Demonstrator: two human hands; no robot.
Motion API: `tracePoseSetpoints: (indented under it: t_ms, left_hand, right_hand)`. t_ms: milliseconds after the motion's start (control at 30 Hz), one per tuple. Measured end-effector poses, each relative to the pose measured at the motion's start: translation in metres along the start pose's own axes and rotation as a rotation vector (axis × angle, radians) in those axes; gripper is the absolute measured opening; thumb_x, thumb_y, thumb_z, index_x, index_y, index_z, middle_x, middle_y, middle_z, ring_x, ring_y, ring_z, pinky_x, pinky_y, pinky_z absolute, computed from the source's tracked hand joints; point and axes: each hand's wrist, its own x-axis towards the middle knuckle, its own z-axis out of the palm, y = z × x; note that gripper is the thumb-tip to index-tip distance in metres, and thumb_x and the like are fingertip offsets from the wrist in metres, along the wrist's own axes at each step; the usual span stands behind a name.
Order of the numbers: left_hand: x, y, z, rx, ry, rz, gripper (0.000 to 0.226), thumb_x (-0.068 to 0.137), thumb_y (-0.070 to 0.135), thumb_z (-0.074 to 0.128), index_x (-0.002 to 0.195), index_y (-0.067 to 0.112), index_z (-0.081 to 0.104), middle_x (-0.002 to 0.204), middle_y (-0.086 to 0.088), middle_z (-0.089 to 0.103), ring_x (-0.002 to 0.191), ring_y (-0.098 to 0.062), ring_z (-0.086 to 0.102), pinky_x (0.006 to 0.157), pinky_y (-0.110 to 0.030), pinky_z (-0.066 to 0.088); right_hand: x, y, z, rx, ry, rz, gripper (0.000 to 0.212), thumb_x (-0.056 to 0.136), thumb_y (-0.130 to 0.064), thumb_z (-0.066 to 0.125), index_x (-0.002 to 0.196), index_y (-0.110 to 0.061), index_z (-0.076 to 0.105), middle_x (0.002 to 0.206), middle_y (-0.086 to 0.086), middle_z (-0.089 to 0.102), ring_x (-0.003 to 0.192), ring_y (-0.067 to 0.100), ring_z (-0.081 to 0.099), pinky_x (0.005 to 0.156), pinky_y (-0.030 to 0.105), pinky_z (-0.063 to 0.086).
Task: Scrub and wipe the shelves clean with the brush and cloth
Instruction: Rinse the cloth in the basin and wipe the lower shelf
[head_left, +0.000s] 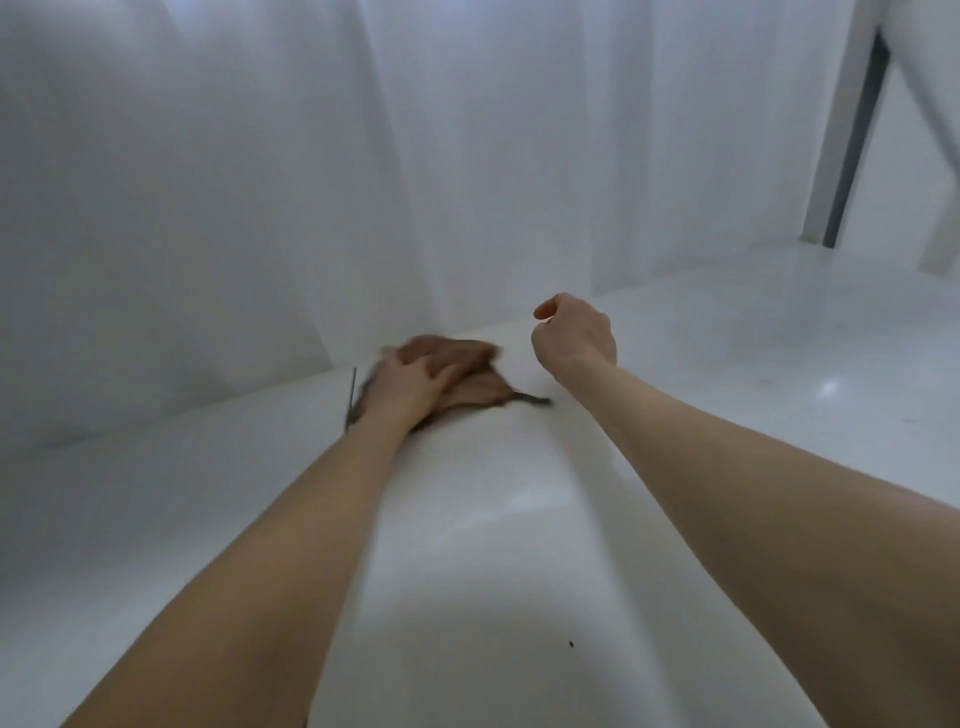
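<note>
- A person's left hand (410, 384) lay flat, fingers spread, pressing a brown cloth (480, 388) onto the white shelf (727, 364) near the middle of the view. The cloth showed as a blur.
- The right hand (574, 335), at 3 o'clock of the cloth, was curled into a fist above the shelf, with nothing visible in it.
- A dark tag (532, 399) trailed from the cloth toward 4 o'clock, and a dark speck (570, 644) sat on the shelf at 6 o'clock.
- No brush was in view.
- The cloth looked soft, light and limp, likely to bunch on the glossy surface. A flat palm over its middle seemed the surest hold.
</note>
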Motion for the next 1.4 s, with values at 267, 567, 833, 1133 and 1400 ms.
tracePoseSetpoints:
  t_ms: [267,567,833,1133,1400]
  left_hand:
    - [0.033,0.03,0.012,0.131,-0.223,-0.135,0.072,0.087,0.072,0.025,0.15,0.039,0.01,0.159,-0.007,0.007,0.145,-0.031,0.006,0.114,-0.055,0.005]
    - [-0.034,0.164,0.049,0.175,-0.318,0.44,0.063,0.092,0.062,0.029,0.149,0.035,0.02,0.159,0.007,0.005,0.147,-0.017,0.0,0.115,-0.054,0.001]
    - [-0.109,0.046,0.002,0.18,-0.209,-0.297,0.076,0.082,0.08,0.015,0.148,0.043,0.008,0.159,-0.011,-0.002,0.146,-0.029,-0.001,0.113,-0.057,-0.001]
    - [-0.196,0.141,0.023,0.225,-0.246,-0.009,0.074,0.088,0.07,0.018,0.151,0.034,0.005,0.16,0.002,0.0,0.147,-0.023,-0.003,0.114,-0.057,0.0]
    - [-0.266,0.132,0.001,0.166,-0.175,0.034,0.056,0.093,0.064,0.022,0.146,0.049,0.012,0.16,0.002,0.005,0.147,-0.014,-0.001,0.116,-0.051,0.003]
  right_hand:
    - [0.002,0.034,-0.019,-0.03,-0.015,0.029,0.041,0.089,-0.007,0.042,0.124,-0.023,0.056,0.126,0.003,0.057,0.126,0.023,0.041,0.083,0.029,0.037]
    - [-0.02,0.052,-0.062,-0.165,0.054,0.07,0.035,0.093,-0.018,0.043,0.125,-0.02,0.057,0.127,0.007,0.056,0.124,0.027,0.043,0.096,0.036,0.042]
    - [-0.069,0.031,-0.071,-0.035,-0.099,-0.003,0.041,0.091,-0.01,0.042,0.127,-0.023,0.056,0.129,0.007,0.053,0.13,0.025,0.034,0.087,0.032,0.04]
    - [-0.122,0.036,-0.086,-0.073,-0.221,0.013,0.036,0.092,-0.021,0.048,0.127,-0.015,0.057,0.131,0.01,0.053,0.126,0.031,0.041,0.1,0.038,0.043]
    - [-0.176,0.013,-0.087,-0.051,-0.327,-0.027,0.03,0.09,-0.012,0.046,0.114,-0.015,0.065,0.123,0.006,0.061,0.117,0.03,0.052,0.092,0.034,0.047]
